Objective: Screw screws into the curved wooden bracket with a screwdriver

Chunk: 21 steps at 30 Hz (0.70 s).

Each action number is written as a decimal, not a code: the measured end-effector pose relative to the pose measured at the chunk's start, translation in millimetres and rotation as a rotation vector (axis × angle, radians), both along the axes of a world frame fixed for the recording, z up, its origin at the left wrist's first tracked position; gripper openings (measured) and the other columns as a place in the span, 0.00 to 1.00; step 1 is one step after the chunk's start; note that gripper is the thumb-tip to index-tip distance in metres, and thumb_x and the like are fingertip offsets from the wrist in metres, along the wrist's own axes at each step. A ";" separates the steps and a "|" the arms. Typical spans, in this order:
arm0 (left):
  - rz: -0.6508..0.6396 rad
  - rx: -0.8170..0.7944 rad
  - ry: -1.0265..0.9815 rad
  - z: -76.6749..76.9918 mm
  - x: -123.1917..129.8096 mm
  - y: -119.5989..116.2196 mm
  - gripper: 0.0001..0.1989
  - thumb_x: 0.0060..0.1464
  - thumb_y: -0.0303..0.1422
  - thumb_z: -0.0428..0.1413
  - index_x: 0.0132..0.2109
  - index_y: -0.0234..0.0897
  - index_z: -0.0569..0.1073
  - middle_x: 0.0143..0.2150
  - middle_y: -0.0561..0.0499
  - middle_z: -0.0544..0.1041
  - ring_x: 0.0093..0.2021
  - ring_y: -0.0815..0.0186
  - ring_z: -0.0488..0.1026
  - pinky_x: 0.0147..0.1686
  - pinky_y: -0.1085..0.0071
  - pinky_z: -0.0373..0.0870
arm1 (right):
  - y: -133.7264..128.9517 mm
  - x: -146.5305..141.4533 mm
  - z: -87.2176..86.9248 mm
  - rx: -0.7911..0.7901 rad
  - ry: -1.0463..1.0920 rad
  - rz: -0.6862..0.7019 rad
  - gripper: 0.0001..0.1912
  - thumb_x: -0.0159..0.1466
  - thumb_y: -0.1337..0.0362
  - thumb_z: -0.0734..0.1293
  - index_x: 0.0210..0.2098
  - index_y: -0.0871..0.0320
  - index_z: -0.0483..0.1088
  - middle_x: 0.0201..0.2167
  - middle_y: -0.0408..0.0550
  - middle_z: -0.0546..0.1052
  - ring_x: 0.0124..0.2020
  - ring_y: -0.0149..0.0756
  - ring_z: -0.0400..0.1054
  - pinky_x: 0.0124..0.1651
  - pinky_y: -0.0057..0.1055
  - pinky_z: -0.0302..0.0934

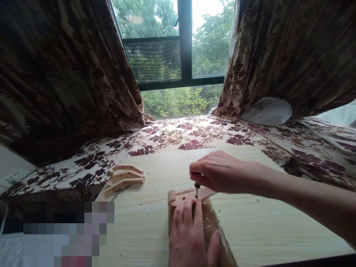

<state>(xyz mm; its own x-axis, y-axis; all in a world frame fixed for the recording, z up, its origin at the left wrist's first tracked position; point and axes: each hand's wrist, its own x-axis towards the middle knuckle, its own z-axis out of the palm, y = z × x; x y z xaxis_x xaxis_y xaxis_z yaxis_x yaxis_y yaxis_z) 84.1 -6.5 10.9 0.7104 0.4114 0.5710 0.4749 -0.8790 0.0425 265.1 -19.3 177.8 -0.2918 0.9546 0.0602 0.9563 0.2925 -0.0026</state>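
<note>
My right hand (218, 171) is closed around the dark handle of a screwdriver (197, 187). Its metal shaft points down at a pale wooden piece (175, 199) with a rounded end and a dark hole. Flat across the near edge of that piece lies my left hand (187, 231), fingers stretched forward and thumb apart. The left index fingertip is right beside the screwdriver's tip; whether it touches a screw there is too small to tell. Under the wooden piece and my left hand is a brown block wrapped in clear plastic (218, 226).
Several curved wooden pieces with holes (128, 174) lie at the left of the pale wooden board (144, 230), with thin metal bits (120, 190) beside them. Small specks dot the board. Beyond are floral cloth (167, 135), curtains, a white plastic bag (268, 111) and a window.
</note>
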 end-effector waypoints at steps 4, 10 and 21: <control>0.030 -0.076 -0.045 1.1 3.9 -5.2 0.31 0.54 0.44 0.53 0.61 0.33 0.63 0.58 0.40 0.65 0.58 0.50 0.62 0.54 0.57 0.64 | -5.4 -0.3 8.4 -0.056 0.038 0.091 0.09 0.64 0.67 0.59 0.32 0.57 0.70 0.27 0.45 0.76 0.27 0.29 0.64 0.28 0.27 0.46; 0.044 -0.170 -0.101 1.4 8.3 -12.1 0.30 0.56 0.46 0.51 0.61 0.33 0.63 0.59 0.41 0.65 0.59 0.50 0.59 0.57 0.53 0.60 | -3.1 -1.5 1.3 -0.068 0.040 0.076 0.10 0.65 0.66 0.57 0.32 0.58 0.68 0.27 0.46 0.75 0.25 0.29 0.62 0.28 0.28 0.46; 0.050 -0.164 -0.146 -2.7 10.2 -11.8 0.31 0.57 0.50 0.47 0.60 0.33 0.64 0.57 0.41 0.66 0.58 0.51 0.59 0.57 0.55 0.59 | -5.4 0.0 8.6 -0.071 0.040 0.077 0.08 0.64 0.65 0.59 0.33 0.56 0.69 0.27 0.44 0.76 0.27 0.30 0.64 0.28 0.27 0.47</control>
